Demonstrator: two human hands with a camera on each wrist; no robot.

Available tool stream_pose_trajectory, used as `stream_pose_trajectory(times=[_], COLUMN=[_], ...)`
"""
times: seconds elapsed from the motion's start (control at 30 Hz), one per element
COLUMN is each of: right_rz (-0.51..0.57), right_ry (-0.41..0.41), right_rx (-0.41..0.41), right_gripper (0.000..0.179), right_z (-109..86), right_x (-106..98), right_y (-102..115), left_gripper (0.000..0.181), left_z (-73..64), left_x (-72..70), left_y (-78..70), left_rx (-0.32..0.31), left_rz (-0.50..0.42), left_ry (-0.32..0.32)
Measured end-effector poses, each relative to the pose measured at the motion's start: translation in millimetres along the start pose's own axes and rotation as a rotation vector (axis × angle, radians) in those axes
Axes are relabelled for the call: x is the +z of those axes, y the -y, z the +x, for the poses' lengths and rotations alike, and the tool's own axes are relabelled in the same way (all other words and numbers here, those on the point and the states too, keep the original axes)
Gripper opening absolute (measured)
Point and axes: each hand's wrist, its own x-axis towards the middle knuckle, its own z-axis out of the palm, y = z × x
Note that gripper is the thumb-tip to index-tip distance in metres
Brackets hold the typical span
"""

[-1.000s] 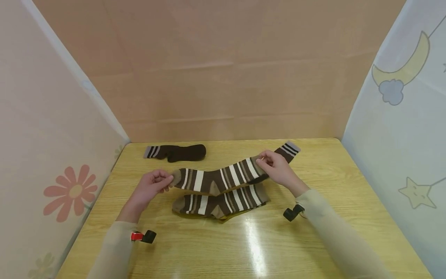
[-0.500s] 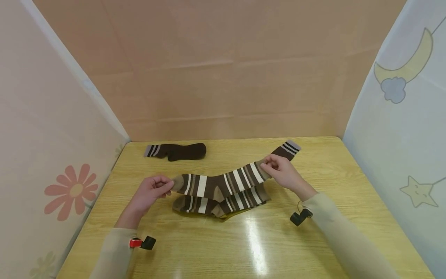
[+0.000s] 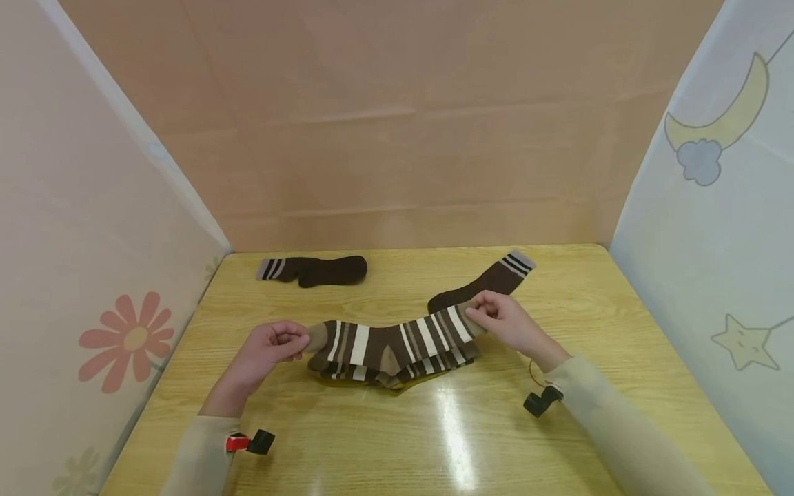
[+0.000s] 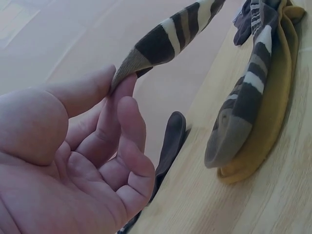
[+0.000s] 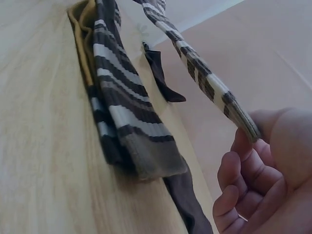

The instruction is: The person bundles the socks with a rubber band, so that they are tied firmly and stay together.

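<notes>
My left grip (image 3: 263, 351) is narrowed to a pinch, thumb and fingertip closed on the tan toe of a brown, white and tan striped sock (image 3: 375, 348); my right grip (image 3: 505, 320) pinches the same sock by its tan cuff. The sock hangs between the two, just ahead of me in the middle of the wooden table (image 3: 372, 441) — toe toward 9 o'clock, cuff toward 3 and a little higher, its middle sagging, with the tan heel patch facing 6 o'clock. Both held ends are raised clear of what lies beneath: a second striped sock (image 4: 256, 78), its toe likewise toward 9 o'clock, resting on a mustard-yellow sock (image 4: 273, 114) whose edge peeks out along the 6 o'clock side. Toward 11 o'clock a dark brown sock (image 3: 335, 271) lies flat, its grey-and-black banded cuff pointing to 9 o'clock. Toward 2 o'clock another dark brown sock (image 3: 490, 282) lies slanted — banded cuff pointing to about 1 o'clock, foot partly behind the cuff that I pinch on the right. A peach cloth (image 3: 397, 138) rises behind the table at 12 o'clock; a red flower (image 3: 133, 337) decorates the pale panel at 9 o'clock, and a yellow moon (image 3: 744, 110) the one around 2.
</notes>
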Motion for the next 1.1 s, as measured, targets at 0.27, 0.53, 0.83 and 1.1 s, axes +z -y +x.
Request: stream_pose_trajectory(times=[0.27,0.53,0.83,1.1], right_rz=[0.015,0.019,0.006,-0.013], right_ry=[0.032,0.059,0.077,0.098], right_rx=[0.006,0.002,0.004,0.02], right_gripper=[0.02,0.021,0.022,0.021], right_z=[-2.1,-4.7,-5.5,-6.9], right_x=[4.9,6.2,6.2,6.0], right_y=[-3.7,-5.7,-10.6,-13.3], left_gripper=[0.027,0.027,0.028,0.026], left_z=[-3.1,-5.6,-5.9,-6.8], left_x=[-1.4,-0.8,3.7,4.8], left_y=[3.1,4.7,10.1,15.3], left_rx=[0.022,0.014,-0.039,-0.085], left_rz=[0.02,0.033,0.006,0.014], left_ry=[0.015,0.019,0.024,0.038])
